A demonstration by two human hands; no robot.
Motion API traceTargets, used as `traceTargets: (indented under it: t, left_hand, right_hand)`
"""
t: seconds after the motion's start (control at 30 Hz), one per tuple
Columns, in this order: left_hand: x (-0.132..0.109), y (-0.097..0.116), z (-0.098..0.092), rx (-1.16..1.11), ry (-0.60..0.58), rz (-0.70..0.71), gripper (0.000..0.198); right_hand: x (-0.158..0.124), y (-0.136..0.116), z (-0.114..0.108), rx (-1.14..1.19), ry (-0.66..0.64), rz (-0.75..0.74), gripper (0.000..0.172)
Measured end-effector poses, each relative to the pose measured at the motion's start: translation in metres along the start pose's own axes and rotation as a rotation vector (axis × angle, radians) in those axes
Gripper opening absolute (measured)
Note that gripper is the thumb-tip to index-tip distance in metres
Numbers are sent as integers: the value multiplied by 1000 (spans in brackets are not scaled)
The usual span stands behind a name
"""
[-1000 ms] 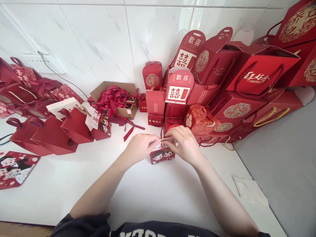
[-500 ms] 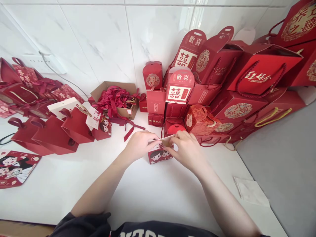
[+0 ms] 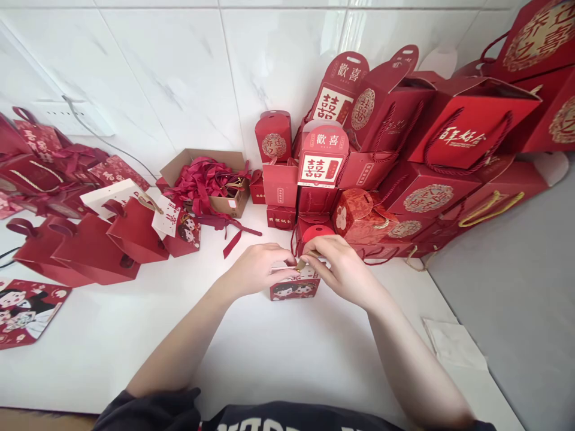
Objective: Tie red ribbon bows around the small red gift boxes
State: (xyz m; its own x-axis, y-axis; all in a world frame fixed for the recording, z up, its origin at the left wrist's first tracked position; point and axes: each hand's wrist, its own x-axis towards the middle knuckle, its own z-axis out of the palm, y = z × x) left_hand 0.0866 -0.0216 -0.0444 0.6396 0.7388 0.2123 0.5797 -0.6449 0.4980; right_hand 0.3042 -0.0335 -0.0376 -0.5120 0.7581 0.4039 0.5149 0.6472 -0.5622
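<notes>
White worktop (image 3: pixel 251 347), grey-veined tiled wall (image 3: pixel 188 60) behind. Small printed box (image 3: pixel 294 291), standing mid-worktop: left hand (image 3: pixel 254 269), fingers pinching its top; right hand (image 3: pixel 341 263), fingers pinching a tan strip (image 3: pixel 302 263) there.

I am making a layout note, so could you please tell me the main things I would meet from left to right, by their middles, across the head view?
Couple print → looped red boxes → ribbon carton → left hand → small box → right hand → white paper.
</notes>
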Motion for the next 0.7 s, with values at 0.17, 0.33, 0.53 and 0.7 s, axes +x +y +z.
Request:
traceTargets:
  t: [0.17, 0.33, 0.53, 0.7]
  left_hand:
    - [3, -11, -3, -155, -24, 85, 19]
    - [0, -28, -2, -637, -27, 5, 14]
    - [-4, -31, 15, -1226, -66, -107, 37]
    - [-1, -26, 19, -1303, -189, -7, 32]
  right_hand:
    - [-6, 9, -16, 145, 1, -124, 18]
    - [-11, 15, -28, 100, 77, -147, 20]
    - [-7, -8, -17, 57, 210, 81, 19]
    - [-6, -30, -3, 527, 174, 249, 20]
